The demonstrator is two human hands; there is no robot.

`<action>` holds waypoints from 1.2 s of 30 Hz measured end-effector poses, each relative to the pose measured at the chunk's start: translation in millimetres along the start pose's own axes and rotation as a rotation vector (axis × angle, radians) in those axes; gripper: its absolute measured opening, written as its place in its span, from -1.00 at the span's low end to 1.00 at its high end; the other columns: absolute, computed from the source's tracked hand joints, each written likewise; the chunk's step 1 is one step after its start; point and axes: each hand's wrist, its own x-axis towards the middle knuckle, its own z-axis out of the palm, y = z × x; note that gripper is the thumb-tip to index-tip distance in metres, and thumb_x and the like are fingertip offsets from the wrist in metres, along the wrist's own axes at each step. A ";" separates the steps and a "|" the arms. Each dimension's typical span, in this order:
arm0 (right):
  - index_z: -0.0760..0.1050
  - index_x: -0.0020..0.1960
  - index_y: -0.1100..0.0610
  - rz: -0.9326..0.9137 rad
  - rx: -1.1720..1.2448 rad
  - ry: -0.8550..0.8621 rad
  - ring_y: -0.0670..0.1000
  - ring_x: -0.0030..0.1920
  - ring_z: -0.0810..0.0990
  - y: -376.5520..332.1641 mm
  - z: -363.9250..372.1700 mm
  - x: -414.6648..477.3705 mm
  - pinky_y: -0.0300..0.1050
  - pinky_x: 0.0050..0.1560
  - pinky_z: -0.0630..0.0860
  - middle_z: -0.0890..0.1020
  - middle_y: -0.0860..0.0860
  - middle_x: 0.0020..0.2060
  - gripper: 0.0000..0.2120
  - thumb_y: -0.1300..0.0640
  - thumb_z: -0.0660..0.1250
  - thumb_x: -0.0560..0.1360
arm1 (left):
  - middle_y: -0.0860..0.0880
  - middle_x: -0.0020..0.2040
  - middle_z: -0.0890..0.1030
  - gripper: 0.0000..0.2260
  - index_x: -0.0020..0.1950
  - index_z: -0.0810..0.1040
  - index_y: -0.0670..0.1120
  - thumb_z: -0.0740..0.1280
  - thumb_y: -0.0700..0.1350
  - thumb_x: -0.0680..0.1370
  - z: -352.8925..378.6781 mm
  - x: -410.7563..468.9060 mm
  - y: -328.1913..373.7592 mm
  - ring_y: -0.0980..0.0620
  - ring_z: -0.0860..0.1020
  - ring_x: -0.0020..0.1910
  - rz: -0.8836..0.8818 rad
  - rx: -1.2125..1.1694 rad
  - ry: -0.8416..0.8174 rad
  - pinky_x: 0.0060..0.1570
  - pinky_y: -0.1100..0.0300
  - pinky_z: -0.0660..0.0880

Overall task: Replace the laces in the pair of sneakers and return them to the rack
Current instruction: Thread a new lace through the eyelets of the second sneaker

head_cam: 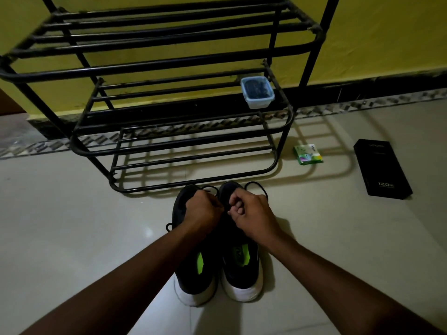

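Head camera looks down, close above sneakers (239, 276).

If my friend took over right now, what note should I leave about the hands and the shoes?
Left hand: curled, pinching black laces over the left sneaker.
Right hand: curled, pinching too, over the right sneaker.
Both sneakers stand on the floor before the rack, toes toward it.
Done: cannot tell how much is laced.
Left: finish lacing, then put both on the rack.

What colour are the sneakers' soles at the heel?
White soles below black uppers; the head view shows them best.
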 end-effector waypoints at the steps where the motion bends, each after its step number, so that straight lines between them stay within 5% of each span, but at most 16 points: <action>1: 0.49 -0.09 0.01 0.005 0.006 0.015 -0.20 -0.35 0.53 -0.4 0.5 -0.6 -0.32 -0.32 0.49 0.56 -0.10 -0.34 -0.81 0.28 0.41 0.48 | -0.01 -0.14 0.59 -0.87 -0.03 0.73 -0.10 0.38 -0.23 0.57 0.3 0.6 -0.6 0.09 0.52 -0.17 0.018 0.014 0.003 -0.16 0.24 0.44; 5: 0.43 -0.14 0.00 -0.002 0.012 0.063 -0.16 -0.31 0.59 3.9 1.0 -3.3 -0.17 -0.28 0.56 0.59 -0.08 -0.33 -0.78 0.26 0.42 0.47 | 0.01 -0.16 0.59 -0.89 -0.07 0.73 -0.10 0.40 -0.24 0.55 2.9 1.8 -0.7 0.11 0.54 -0.16 0.072 0.072 0.005 -0.12 0.26 0.42; 9: 0.39 -0.16 -0.06 0.013 0.028 0.116 -0.16 -0.26 0.63 13.2 2.6 -10.0 -0.08 -0.21 0.60 0.64 -0.09 -0.28 -0.71 0.24 0.45 0.42 | -0.17 -0.05 0.65 -0.92 -0.03 0.66 -0.19 0.37 -0.23 0.55 9.5 2.0 -1.4 -0.10 0.64 -0.03 0.161 0.173 -0.008 -0.14 0.16 0.46; 13: 0.44 -0.14 -0.02 -0.016 0.076 0.161 -0.19 -0.22 0.62 17.1 2.2 -14.7 -0.18 -0.20 0.61 0.62 -0.12 -0.21 -0.74 0.20 0.51 0.38 | -0.24 0.04 0.65 -0.86 0.10 0.57 -0.27 0.30 -0.23 0.60 11.9 3.3 1.6 -0.19 0.64 0.03 0.221 0.345 -0.050 -0.16 0.20 0.42; 16: 0.49 -0.14 0.10 -0.141 0.066 0.222 -0.19 -0.16 0.54 17.8 -0.2 -25.9 -0.43 -0.15 0.46 0.53 -0.05 -0.15 -0.78 0.10 0.52 0.36 | -0.25 0.21 0.55 -0.71 0.29 0.41 -0.24 0.33 -0.22 0.59 10.2 7.2 -2.5 -0.23 0.55 0.19 0.296 0.464 -0.073 0.04 0.08 0.48; 19: 0.52 -0.09 0.13 -0.203 0.018 0.173 -0.09 -0.06 0.54 26.9 -0.3 -42.7 -0.32 -0.06 0.51 0.51 -0.03 -0.07 -0.72 -0.01 0.49 0.33 | -0.21 0.17 0.50 -0.63 0.32 0.31 -0.15 0.34 -0.22 0.56 0.2 9.0 -2.7 -0.24 0.49 0.18 0.408 0.567 0.055 0.07 -0.05 0.49; 22: 0.56 -0.06 0.16 -0.186 -0.009 0.215 -0.05 -0.02 0.57 39.9 1.4 -49.6 -0.17 0.00 0.56 0.55 -0.02 -0.04 -0.72 0.02 0.48 0.34 | -0.14 -0.14 0.57 -0.82 0.01 0.30 -0.11 0.18 -0.37 0.53 -10.5 12.4 3.0 -0.18 0.59 -0.09 0.452 0.099 0.129 -0.17 -0.11 0.53; 24: 0.57 -0.06 0.16 -0.171 0.001 0.242 -0.06 -0.02 0.58 42.1 3.5 -50.6 -0.14 0.00 0.56 0.56 -0.02 -0.05 -0.76 0.06 0.48 0.35 | -0.15 -0.27 0.56 -0.80 -0.05 0.28 -0.13 0.08 -0.43 0.54 -15.6 11.3 4.1 -0.15 0.60 -0.24 0.271 -0.492 -0.066 -0.20 -0.09 0.53; 26: 0.57 -0.05 0.17 -0.167 0.004 0.244 -0.04 0.01 0.59 41.5 5.9 -51.5 -0.11 0.03 0.57 0.57 -0.01 -0.04 -0.78 0.10 0.46 0.35 | -0.12 -0.32 0.46 -0.85 -0.06 0.30 -0.09 0.11 -0.34 0.53 -19.8 14.1 -1.9 -0.10 0.46 -0.33 0.259 -0.651 -0.146 -0.23 -0.10 0.43; 30: 0.57 -0.01 0.18 -0.132 -0.013 0.214 0.01 0.04 0.59 40.1 7.9 -53.3 -0.07 0.08 0.56 0.56 0.00 -0.01 -0.75 0.08 0.38 0.37 | 0.00 -0.09 0.47 -0.93 0.01 0.45 0.00 0.28 -0.04 0.56 -34.3 28.9 -18.0 -0.01 0.47 -0.12 0.721 0.398 -0.082 -0.16 -0.03 0.52; 32: 0.57 0.01 0.18 -0.127 -0.021 0.213 0.02 0.04 0.59 39.8 8.2 -54.4 -0.08 0.09 0.56 0.55 0.00 0.00 -0.76 0.11 0.39 0.37 | 0.01 0.05 0.36 -0.72 0.11 0.57 0.02 0.34 0.19 0.56 -40.3 33.4 -20.9 0.02 0.37 0.09 0.746 0.866 -0.068 -0.07 0.08 0.45; 34: 0.57 0.02 0.18 -0.122 -0.026 0.214 0.01 0.05 0.59 39.9 8.7 -55.9 -0.09 0.10 0.55 0.55 0.00 0.01 -0.76 0.15 0.40 0.37 | -0.01 0.12 0.36 -0.66 0.07 0.64 0.04 0.34 0.27 0.52 -43.2 36.3 -21.2 -0.01 0.33 0.17 0.748 0.899 -0.011 0.04 0.07 0.34; 36: 0.56 0.02 0.18 -0.113 -0.029 0.215 0.01 0.06 0.58 39.3 9.2 -57.3 -0.09 0.10 0.55 0.55 -0.01 0.02 -0.77 0.15 0.39 0.37 | 0.00 0.08 0.48 -0.66 -0.04 0.64 -0.03 0.28 0.22 0.57 -46.0 29.0 -16.8 -0.01 0.46 0.10 0.668 0.329 -0.031 0.05 0.03 0.36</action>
